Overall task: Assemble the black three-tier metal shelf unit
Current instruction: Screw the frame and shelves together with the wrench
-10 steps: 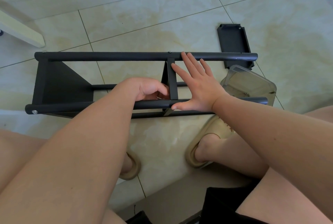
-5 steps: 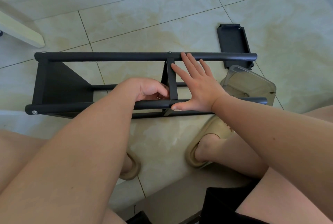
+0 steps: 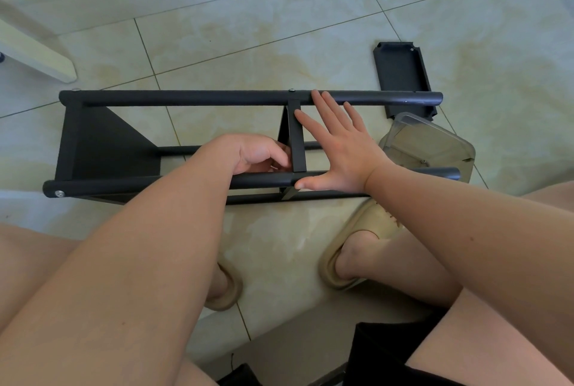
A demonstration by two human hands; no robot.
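Step, likely: fixing middle shelf (image 3: pixel 297 143) to near pole (image 3: pixel 108 187) | left hand (image 3: pixel 257 154) curled, contents unseen | right hand (image 3: pixel 344 152) flat, bracing | next: panel (image 3: pixel 402 75), 1 o'clock

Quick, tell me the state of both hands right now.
Left hand: fingers curled at the middle panel of the black metal shelf frame; grip cannot be told.
Right hand: open, flat across the frame.
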